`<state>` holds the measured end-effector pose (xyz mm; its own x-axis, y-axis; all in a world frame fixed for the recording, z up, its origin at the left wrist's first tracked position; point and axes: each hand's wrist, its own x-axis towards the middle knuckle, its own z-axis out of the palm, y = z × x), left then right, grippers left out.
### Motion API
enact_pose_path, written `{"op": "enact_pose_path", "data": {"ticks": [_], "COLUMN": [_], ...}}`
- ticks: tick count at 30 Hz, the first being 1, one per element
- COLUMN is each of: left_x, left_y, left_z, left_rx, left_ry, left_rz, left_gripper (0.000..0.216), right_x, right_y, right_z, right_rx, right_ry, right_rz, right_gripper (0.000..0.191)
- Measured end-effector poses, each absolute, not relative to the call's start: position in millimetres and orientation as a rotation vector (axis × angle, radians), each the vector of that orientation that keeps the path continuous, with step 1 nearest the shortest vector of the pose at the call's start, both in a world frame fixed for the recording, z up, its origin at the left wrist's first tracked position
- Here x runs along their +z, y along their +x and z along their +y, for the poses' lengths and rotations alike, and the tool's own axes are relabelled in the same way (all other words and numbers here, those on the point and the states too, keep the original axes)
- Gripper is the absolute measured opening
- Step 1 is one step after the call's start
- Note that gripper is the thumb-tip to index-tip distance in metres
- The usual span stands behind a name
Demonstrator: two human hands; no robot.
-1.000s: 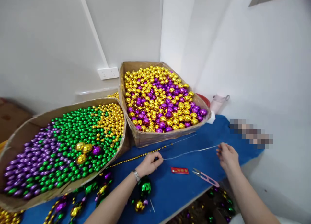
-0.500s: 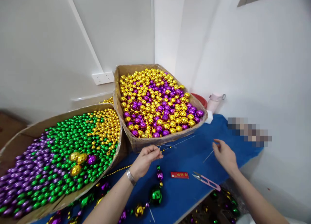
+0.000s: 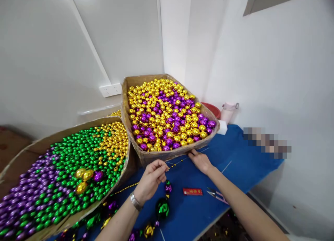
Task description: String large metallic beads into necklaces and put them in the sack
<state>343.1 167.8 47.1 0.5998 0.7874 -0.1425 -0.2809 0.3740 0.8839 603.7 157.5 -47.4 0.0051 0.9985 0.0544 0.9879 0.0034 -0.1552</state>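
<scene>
My left hand (image 3: 153, 177), a metal bracelet at its wrist, pinches a thin thread (image 3: 179, 161) that carries a few small gold beads. Farther along the same thread, by the front corner of the bead box, the fingertips of my right hand (image 3: 200, 161) close together on it; the grip itself is partly hidden. A needle (image 3: 226, 166) lies on the blue cloth just right of my right hand. Below my left hand hangs a bead strand with a big green ball (image 3: 162, 208), plus purple and gold ones.
A box of gold and purple balls (image 3: 167, 154) stands behind my hands. Another box holds green, purple and gold beads (image 3: 83, 150) at left. A red packet (image 3: 192, 192) and pink-handled thread snips (image 3: 216, 195) lie on the blue cloth (image 3: 180, 213). A pink cup (image 3: 228, 112) stands behind.
My right hand has let go of the needle and moved left to the thread by the box. My left hand, still pinching the thread, has shifted slightly left and down. The view has shifted slightly.
</scene>
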Motion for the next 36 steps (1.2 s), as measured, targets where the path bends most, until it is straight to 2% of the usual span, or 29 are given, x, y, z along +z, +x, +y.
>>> {"op": "enact_pose_path", "data": {"ticks": [6,14,21,28,36], "left_x": [45,51,64,74,77], "left_y": [332,325,329,314,305], "left_z": [163,149,128,107,98], "left_rx": [0.795,0.865,0.898,0.699,0.668], "left_ry": [0.946,1.091,1.486,1.585,1.676], "left_rz": [0.702,0.879,0.926,0.726,0.739], "left_gripper": [0.025,0.034,0.037,0.036,0.039], "right_x": [-28,61,97,107,104], "right_y": [600,553,501,487,494], "right_z": [145,81,68,69,58], "right_rx": [0.062,-0.020,-0.417,-0.291,0.095], "right_ry": [-2.086,-1.622,-1.333,-1.360,-1.402], "right_rz": [-2.077,-2.326,-2.529,-2.540,-2.308], "right_gripper": [0.020,0.021,0.014,0.009,0.015]}}
